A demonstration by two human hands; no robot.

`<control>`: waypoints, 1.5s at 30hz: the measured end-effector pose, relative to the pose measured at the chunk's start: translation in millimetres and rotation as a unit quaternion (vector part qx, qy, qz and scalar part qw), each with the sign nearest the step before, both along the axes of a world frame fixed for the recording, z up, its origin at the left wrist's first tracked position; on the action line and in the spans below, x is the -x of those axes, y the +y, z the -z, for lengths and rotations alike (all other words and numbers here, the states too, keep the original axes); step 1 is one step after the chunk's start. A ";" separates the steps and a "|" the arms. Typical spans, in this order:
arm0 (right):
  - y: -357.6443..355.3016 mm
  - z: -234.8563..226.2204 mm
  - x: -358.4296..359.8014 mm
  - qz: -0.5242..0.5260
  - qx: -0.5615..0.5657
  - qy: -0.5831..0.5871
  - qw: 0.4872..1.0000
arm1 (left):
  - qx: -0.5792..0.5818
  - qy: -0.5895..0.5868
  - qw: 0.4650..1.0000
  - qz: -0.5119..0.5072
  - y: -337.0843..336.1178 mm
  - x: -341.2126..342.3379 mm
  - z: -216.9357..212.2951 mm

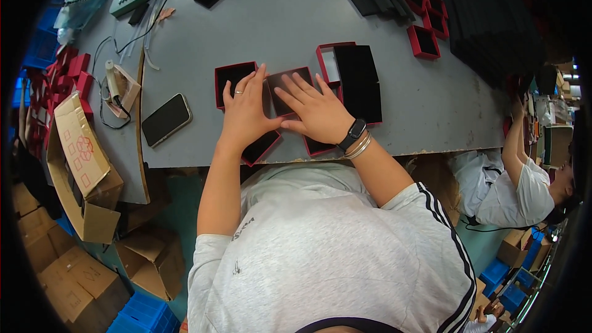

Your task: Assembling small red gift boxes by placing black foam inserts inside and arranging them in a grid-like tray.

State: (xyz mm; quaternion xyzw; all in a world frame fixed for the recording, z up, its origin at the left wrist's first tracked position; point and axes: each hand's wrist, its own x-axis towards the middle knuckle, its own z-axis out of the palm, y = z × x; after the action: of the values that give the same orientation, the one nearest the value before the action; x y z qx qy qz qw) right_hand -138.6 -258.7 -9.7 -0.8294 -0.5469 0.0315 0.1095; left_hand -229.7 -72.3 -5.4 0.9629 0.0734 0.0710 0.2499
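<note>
My left hand (245, 111) lies palm down with its fingers stretched out, between an open red box with a black lining (227, 77) and a middle red box with a dark, slightly shiny inside (281, 108). Across that middle box rests my right hand (316, 108), fingers spread flat over its surface; a black watch and bangles circle the wrist. Just right stand a red box with a pale inside (328, 65) and black foam pads (361, 83) lying over red boxes. More black-lined red boxes (262, 148) sit by the table's near edge, partly hidden by my arms.
A phone (166, 120) lies at the left, near a corded pale-handled tool (113, 81). Stacked black foam sheets (490, 21), loose foam pieces (377, 1) and small red boxes (423, 42) occupy the far right. A cardboard carton (80, 148) stands left; another person (515, 191) works at right.
</note>
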 end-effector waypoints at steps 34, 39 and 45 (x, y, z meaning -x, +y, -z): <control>8.2 -24.2 10.7 -0.010 -0.036 0.019 0.999 | -0.016 -0.001 1.000 -0.007 -0.2 -0.2 -0.4; 12.3 -8.3 6.0 0.051 -0.045 -0.023 0.997 | -0.019 0.002 1.000 -0.012 -1.4 -3.4 -0.9; 8.9 -12.6 3.4 0.082 -0.024 0.036 0.996 | -0.015 0.014 1.000 -0.003 -2.8 -3.6 -4.0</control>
State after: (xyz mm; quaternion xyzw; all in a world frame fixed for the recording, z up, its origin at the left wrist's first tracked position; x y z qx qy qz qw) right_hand -142.0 -249.7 2.9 -0.8671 -0.4730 0.0391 0.1512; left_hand -226.1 -75.1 -1.4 0.9673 0.0786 0.0590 0.2340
